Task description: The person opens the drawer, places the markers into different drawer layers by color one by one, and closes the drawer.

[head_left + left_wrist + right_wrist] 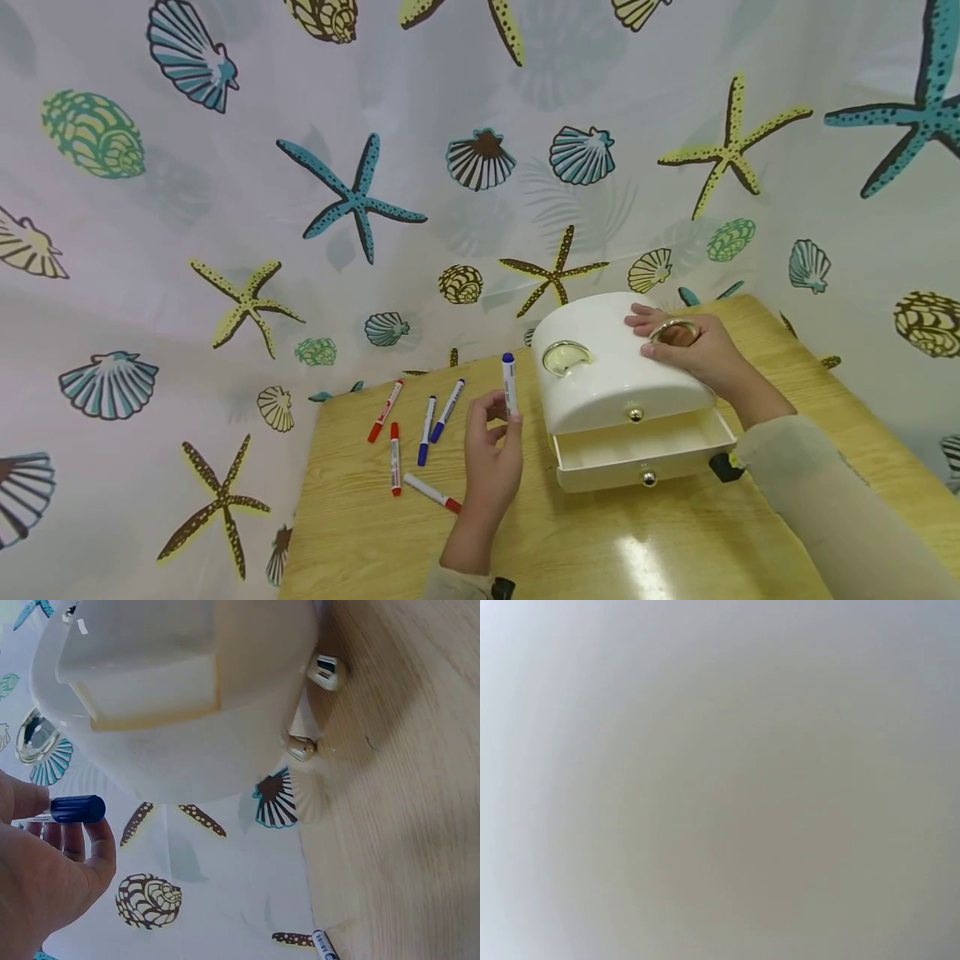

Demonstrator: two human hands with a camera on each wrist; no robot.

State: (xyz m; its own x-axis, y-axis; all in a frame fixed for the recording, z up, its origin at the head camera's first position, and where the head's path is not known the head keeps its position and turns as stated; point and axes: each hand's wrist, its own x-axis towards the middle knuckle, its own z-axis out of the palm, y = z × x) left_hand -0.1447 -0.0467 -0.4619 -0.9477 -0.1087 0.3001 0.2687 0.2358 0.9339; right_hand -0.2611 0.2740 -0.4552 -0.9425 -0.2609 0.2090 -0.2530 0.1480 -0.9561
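"Start with the head view: what are you holding?"

"My left hand (491,450) pinches a blue-capped whiteboard marker (509,387) between thumb and fingers. It stands nearly upright, cap end up, just left of the white domed drawer box (611,354)."

"And the other hand?"

"My right hand (703,346) rests on the box's curved top, fingers stretched out, around a gold ring (675,332). A gold-rimmed recess (567,358) sits on the left of the same top. The lower drawer (607,478) is pulled out below, with a gold knob (648,477) on its front."

"What lies nearby?"

"On the wooden table (592,542), left of my marker, are three red-capped markers (395,458) and two blue-capped pens (447,410). One red one runs close to my left wrist. Behind hangs a white cloth (420,321) printed with starfish and shells."

"From the left wrist?"

"The marker's blue cap pokes out of my thumb-and-finger pinch, beside the box and apart from it. Two gold knobs show on the box, and one more marker peeks in at the bottom edge."

"From the right wrist?"

"Only a grey-beige blur; from there I can't tell how my fingers lie."
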